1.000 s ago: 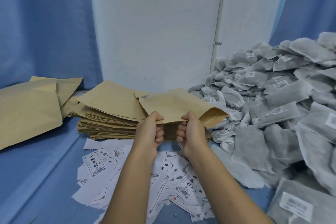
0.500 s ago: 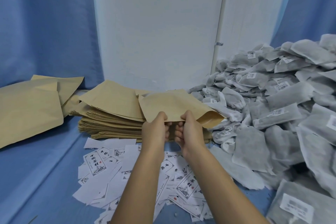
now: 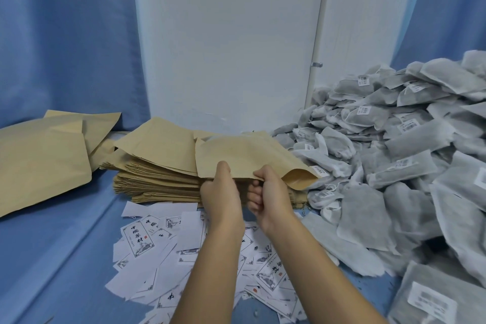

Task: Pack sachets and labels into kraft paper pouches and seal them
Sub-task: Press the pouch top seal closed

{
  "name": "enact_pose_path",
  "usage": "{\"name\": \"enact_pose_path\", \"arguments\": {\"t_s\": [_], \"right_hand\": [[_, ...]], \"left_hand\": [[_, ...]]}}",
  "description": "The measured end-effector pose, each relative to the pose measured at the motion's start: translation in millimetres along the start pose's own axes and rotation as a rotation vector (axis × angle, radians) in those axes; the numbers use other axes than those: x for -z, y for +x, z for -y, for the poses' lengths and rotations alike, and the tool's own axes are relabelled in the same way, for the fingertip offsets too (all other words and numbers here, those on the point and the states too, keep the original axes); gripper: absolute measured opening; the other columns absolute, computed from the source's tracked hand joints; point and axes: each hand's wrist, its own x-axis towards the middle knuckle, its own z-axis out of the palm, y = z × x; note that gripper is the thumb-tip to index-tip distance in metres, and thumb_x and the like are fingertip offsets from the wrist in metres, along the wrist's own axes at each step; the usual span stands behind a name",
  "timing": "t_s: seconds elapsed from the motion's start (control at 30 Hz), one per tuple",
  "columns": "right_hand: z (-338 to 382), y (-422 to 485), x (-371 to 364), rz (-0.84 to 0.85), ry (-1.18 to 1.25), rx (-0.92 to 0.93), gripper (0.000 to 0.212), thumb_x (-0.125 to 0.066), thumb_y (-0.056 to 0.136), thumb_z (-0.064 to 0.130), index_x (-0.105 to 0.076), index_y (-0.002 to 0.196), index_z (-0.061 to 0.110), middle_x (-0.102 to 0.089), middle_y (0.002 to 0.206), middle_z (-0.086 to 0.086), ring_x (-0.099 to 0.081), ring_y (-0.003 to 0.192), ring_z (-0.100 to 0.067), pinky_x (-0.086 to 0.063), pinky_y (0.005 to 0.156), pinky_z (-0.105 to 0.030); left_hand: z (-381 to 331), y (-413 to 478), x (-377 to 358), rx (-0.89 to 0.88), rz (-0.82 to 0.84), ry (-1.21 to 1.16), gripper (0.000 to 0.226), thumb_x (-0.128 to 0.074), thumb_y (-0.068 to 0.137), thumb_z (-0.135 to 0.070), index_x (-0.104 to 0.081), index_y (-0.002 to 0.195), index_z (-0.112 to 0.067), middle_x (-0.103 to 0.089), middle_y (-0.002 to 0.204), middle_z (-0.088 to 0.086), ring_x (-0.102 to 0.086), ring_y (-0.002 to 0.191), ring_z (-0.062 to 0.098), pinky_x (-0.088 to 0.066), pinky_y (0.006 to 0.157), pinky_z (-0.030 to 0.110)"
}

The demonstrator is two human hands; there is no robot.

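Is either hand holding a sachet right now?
No, the left hand and right hand both pinch the near edge of one kraft pouch; the sachets lie piled at right.

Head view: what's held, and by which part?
The left hand and right hand both pinch one kraft pouch along its near edge.

Blue curtain (image 3: 65,34) hangs at my left, in soft vertical folds, dropping behind counter (image 3: 39,284). Second blue curtain (image 3: 447,8) at my far right, same colour, also folded. Between them, straight ahead of me, white wall (image 3: 223,47), plain and matte, few faint marks low down. Thin white pipe (image 3: 317,21) runs upright on wall, right of centre. Small metal clip (image 3: 317,64) holds pipe against wall. Counter covered by blue cloth (image 3: 86,218). Long straight crease (image 3: 71,252) in cloth runs diagonally at my left, near edge toward back.
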Motion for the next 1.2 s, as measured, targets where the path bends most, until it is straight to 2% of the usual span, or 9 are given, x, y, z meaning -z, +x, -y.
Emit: {"name": "enact_pose_path", "arguments": {"t_s": [0.17, 0.3, 0.43, 0.53, 0.63, 0.77, 0.9, 1.07, 1.2], "right_hand": [[-2, -1, -1, 0.063, -0.063, -0.019, 0.039, -0.044, 0.087, 0.017, -0.043, 0.048, 0.014, -0.031, 0.038, 0.006, -0.018, 0.029, -0.006, -0.015, 0.03, -0.015], [-4, 1, -1, 0.058, 0.073, -0.068, 0.03, -0.042, 0.086, 0.013, -0.038, 0.056, 0.014, -0.031, 0.037, 0.006, -0.017, 0.028, -0.005, -0.013, 0.028, -0.016], [-3, 0, 3, 0.075, -0.036, -0.081, 0.032, -0.044, 0.086, 0.016, -0.041, 0.054, 0.013, -0.032, 0.037, 0.006, -0.019, 0.029, -0.005, -0.015, 0.029, -0.016], [-1, -1, 4, 0.075, 0.005, -0.082, 0.03, -0.046, 0.084, 0.02, -0.039, 0.055, 0.016, -0.028, 0.04, 0.007, -0.017, 0.031, -0.006, -0.013, 0.03, -0.016], [-1, 1, 2, 0.049, 0.074, -0.074, 0.029, -0.043, 0.084, 0.014, -0.033, 0.057, 0.018, -0.025, 0.038, 0.007, -0.016, 0.028, -0.006, -0.011, 0.029, -0.016], [-2, 0, 2, 0.074, -0.034, -0.088, 0.037, -0.046, 0.083, 0.016, -0.039, 0.047, 0.017, -0.029, 0.038, 0.006, -0.018, 0.03, -0.006, -0.013, 0.03, -0.016], [2, -1, 4, 0.052, 0.018, -0.085, 0.03, -0.046, 0.083, 0.021, -0.038, 0.055, 0.018, -0.022, 0.041, 0.007, -0.015, 0.032, -0.007, -0.01, 0.032, -0.015], [4, 2, 4, 0.052, 0.094, -0.092, 0.029, -0.043, 0.085, 0.011, -0.033, 0.059, 0.017, -0.023, 0.038, 0.006, -0.014, 0.028, -0.006, -0.011, 0.028, -0.016], [6, -2, 6, 0.103, 0.001, -0.119, 0.032, -0.044, 0.083, 0.019, -0.042, 0.051, 0.015, -0.028, 0.036, 0.006, -0.016, 0.03, -0.006, -0.011, 0.031, -0.015]], "left_hand": [[-2, 0, 1, 0.06, 0.178, 0.121, 0.026, -0.054, 0.08, -0.014, -0.052, 0.055, -0.008, -0.046, 0.035, -0.004, -0.035, 0.025, 0.008, -0.026, 0.032, 0.01], [-2, 1, 2, 0.037, 0.146, 0.098, 0.026, -0.054, 0.08, -0.014, -0.048, 0.056, -0.008, -0.042, 0.034, -0.007, -0.035, 0.026, 0.007, -0.028, 0.033, 0.011], [-3, -2, 1, 0.072, 0.207, 0.125, 0.029, -0.052, 0.083, -0.013, -0.049, 0.054, -0.007, -0.046, 0.034, -0.003, -0.036, 0.024, 0.008, -0.028, 0.032, 0.009], [-3, 2, 3, 0.037, 0.184, 0.09, 0.024, -0.055, 0.082, -0.011, -0.05, 0.058, -0.01, -0.044, 0.038, -0.004, -0.038, 0.03, 0.009, -0.032, 0.036, 0.013], [0, 5, 2, -0.038, 0.14, 0.08, 0.026, -0.056, 0.079, -0.012, -0.048, 0.055, -0.013, -0.045, 0.043, -0.005, -0.042, 0.045, 0.014, -0.036, 0.05, 0.024], [0, 3, 0, -0.01, 0.17, 0.13, 0.03, -0.053, 0.079, -0.013, -0.048, 0.049, -0.011, -0.046, 0.036, -0.003, -0.039, 0.029, 0.01, -0.032, 0.037, 0.013], [2, 5, 2, -0.039, 0.151, 0.159, 0.019, -0.059, 0.076, -0.014, -0.055, 0.058, -0.013, -0.051, 0.047, -0.004, -0.044, 0.047, 0.014, -0.04, 0.056, 0.025], [1, 4, 0, 0.029, 0.161, 0.099, 0.027, -0.054, 0.079, -0.016, -0.04, 0.056, -0.013, -0.033, 0.045, -0.001, -0.028, 0.035, 0.012, -0.026, 0.039, 0.017], [-2, -1, -1, 0.072, 0.22, 0.143, 0.021, -0.055, 0.08, -0.014, -0.049, 0.06, -0.01, -0.04, 0.045, 0.001, -0.03, 0.03, 0.01, -0.026, 0.034, 0.013]]}}
